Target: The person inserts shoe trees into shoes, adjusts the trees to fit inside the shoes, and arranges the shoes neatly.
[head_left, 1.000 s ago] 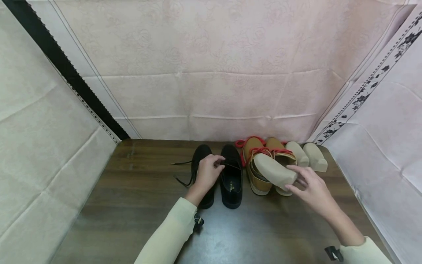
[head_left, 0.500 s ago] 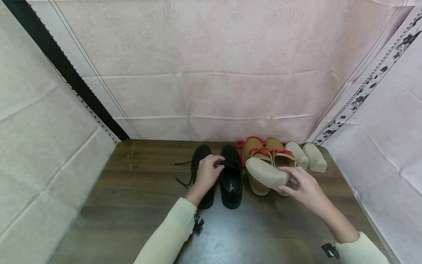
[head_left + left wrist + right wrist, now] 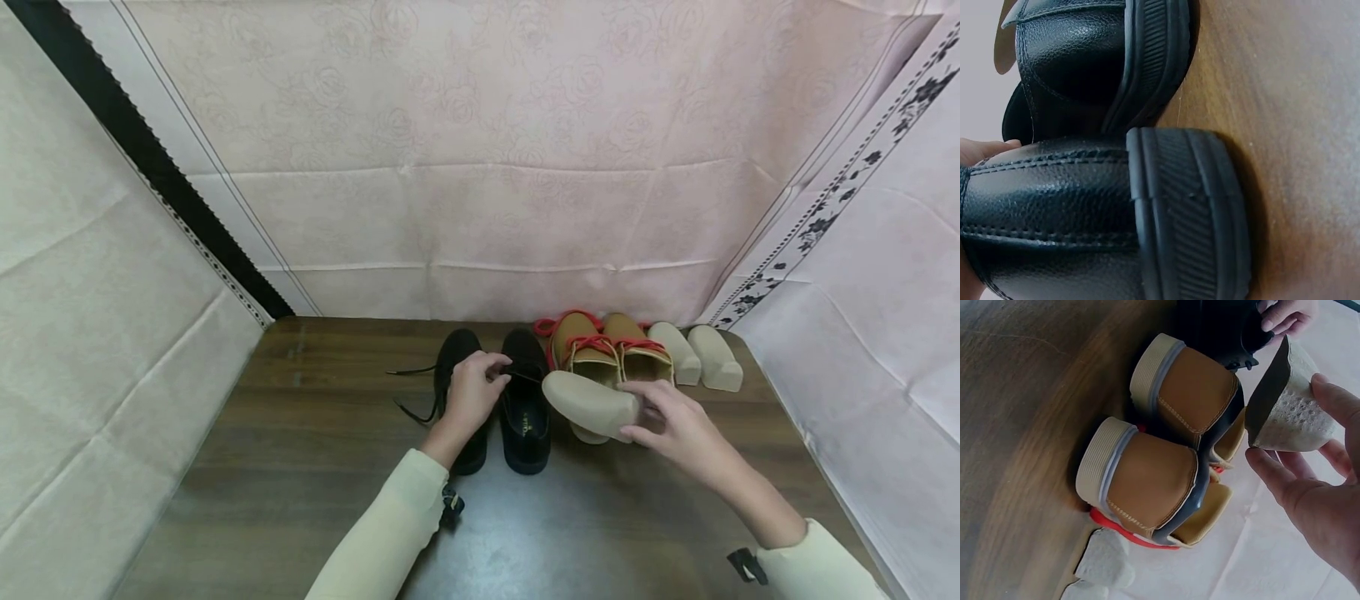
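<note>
My right hand [image 3: 678,425] grips a beige moulded shoe insert [image 3: 588,404] by its blunt end, thumb and fingers on its sides. The insert is in the air, its rounded tip close to the right black shoe [image 3: 527,446] and above the tan shoes. My left hand [image 3: 476,387] reaches across the left black shoe [image 3: 456,354] and pinches the right one near its tongue. What exactly lies between those fingertips is partly hidden. In the right wrist view the insert [image 3: 1294,415] shows its dimpled, hollow end. The left wrist view shows the black heels [image 3: 1188,212] up close.
Tan shoes [image 3: 576,325] with red laces [image 3: 592,342] stand to the right of the black pair. Two more beige inserts [image 3: 714,358] lie beyond them by the right wall. A loose black lace [image 3: 412,412] trails left. Cloth walls [image 3: 450,208] enclose the wooden floor [image 3: 322,467].
My right hand has carried the insert left and slightly down, from over the tan shoes to beside the right black shoe. My left hand has stayed in place.
</note>
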The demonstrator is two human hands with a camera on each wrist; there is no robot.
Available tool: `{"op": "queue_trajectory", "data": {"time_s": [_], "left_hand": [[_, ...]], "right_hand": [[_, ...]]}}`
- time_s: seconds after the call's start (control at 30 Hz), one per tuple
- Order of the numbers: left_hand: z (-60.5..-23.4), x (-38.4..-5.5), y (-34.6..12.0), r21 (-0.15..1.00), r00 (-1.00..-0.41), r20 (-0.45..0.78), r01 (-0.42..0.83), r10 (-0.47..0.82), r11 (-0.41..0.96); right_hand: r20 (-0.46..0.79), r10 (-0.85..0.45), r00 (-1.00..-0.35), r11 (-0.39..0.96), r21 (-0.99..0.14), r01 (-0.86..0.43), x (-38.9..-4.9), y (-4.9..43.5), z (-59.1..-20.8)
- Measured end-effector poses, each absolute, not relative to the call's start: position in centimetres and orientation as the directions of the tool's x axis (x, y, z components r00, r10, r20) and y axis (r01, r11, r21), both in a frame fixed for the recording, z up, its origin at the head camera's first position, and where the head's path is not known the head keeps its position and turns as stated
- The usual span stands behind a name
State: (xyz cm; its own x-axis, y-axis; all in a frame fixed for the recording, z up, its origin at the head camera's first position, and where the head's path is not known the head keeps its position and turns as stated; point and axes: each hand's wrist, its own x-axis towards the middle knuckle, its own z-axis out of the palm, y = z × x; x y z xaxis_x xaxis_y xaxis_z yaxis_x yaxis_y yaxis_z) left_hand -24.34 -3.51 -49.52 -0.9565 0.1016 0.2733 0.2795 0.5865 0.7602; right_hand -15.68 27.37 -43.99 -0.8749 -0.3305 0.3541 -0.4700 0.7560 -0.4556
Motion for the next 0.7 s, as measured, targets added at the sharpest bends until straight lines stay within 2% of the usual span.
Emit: {"op": "queue_trajectory", "data": {"time_s": [0.43,0.7], "left_hand": [[-49.6,-24.4,-3.5,0.762,-0.957,0.273,0.276,0.095,0.586],[-49.6,-24.3,-3.4,0.764,-0.961,0.263,0.262,0.086,0.590]], "right_hand": [[0.370,-0.394,-0.841,0.750,-0.400,-0.527,-15.8,26.4,-43.8],[0.333,-0.405,-0.852,0.744,-0.422,-0.519,-15.7,25.9,-43.6]]}}
